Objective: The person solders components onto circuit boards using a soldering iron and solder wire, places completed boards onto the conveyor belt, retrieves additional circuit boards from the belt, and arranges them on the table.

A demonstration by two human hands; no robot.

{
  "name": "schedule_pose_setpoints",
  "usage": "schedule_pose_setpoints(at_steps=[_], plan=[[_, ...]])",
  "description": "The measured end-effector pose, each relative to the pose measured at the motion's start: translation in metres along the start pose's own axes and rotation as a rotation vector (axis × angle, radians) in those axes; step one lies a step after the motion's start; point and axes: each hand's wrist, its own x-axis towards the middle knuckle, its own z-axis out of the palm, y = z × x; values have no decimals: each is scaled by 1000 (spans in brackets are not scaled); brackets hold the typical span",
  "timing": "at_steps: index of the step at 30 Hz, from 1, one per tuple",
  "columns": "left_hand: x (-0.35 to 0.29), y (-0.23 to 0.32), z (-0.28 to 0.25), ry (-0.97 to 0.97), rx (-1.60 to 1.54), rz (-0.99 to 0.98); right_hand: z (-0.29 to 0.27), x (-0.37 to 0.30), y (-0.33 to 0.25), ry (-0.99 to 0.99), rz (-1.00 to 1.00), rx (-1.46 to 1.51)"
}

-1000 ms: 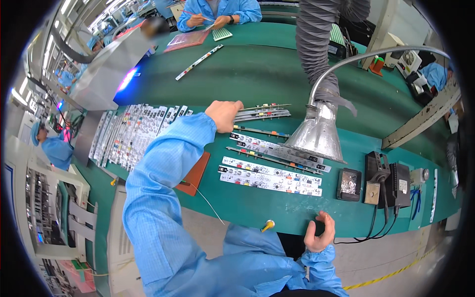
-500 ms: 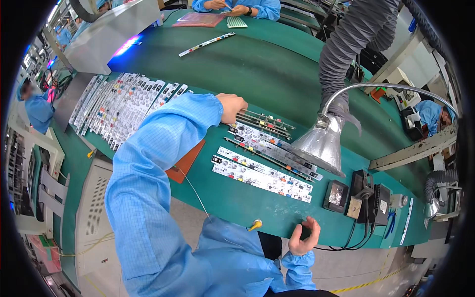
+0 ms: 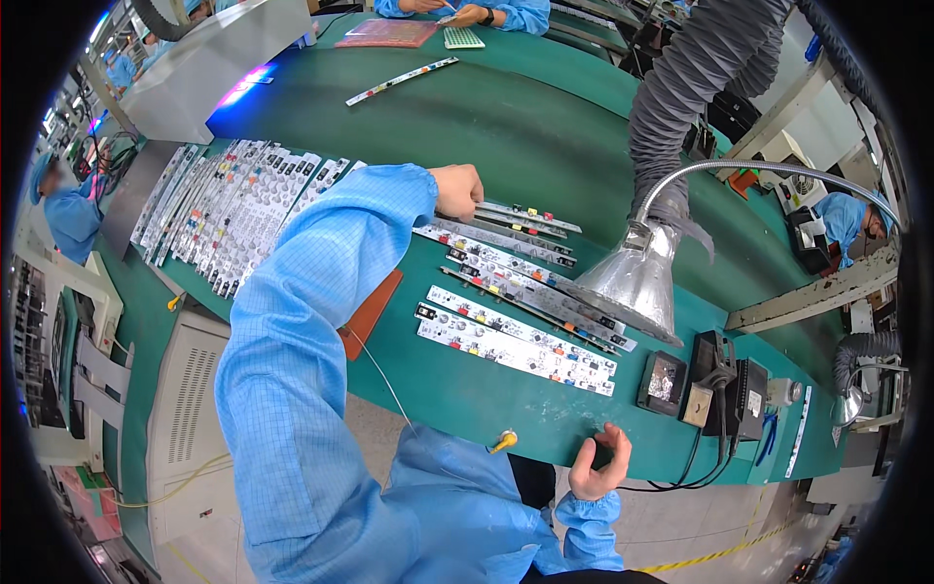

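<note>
With its fingers curled down, my left hand (image 3: 457, 191) grips the left ends of a few narrow circuit board strips (image 3: 530, 216) at the far side of the group. Its fingertips are hidden behind the hand. Nearer to me, more white circuit board strips (image 3: 516, 341) lie side by side, with small black, red, yellow and orange parts on them. At the bench's front edge rests my right hand (image 3: 600, 463), its thumb apart from the loosely bent fingers and nothing visible in it.
A metal fume hood (image 3: 632, 282) on a grey hose hangs over the strips' right ends. Black boxes (image 3: 715, 375) with cables stand to the right. Many board strips (image 3: 243, 204) are laid out at left. A brown pad (image 3: 374, 316) lies under my left arm; a co-worker (image 3: 477, 14) sits opposite.
My left hand has shifted slightly away from me. The far strips under it have tilted and spread, now showing more of their white faces. My right hand has stayed put.
</note>
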Motion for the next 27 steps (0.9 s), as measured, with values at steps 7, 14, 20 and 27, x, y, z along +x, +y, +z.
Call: schedule_pose_setpoints(at_steps=[7,14,20,27], plan=[[2,0,-1,-76,-103,-63,0,0,0,4,-2,12],[4,0,1,12,-74,6,0,0,1,9,-7,-4],[0,2,0,53,-70,19,0,0,1,13,-18,-12],[-2,5,-1,124,53,61,-1,1,1,4,-18,-12]])
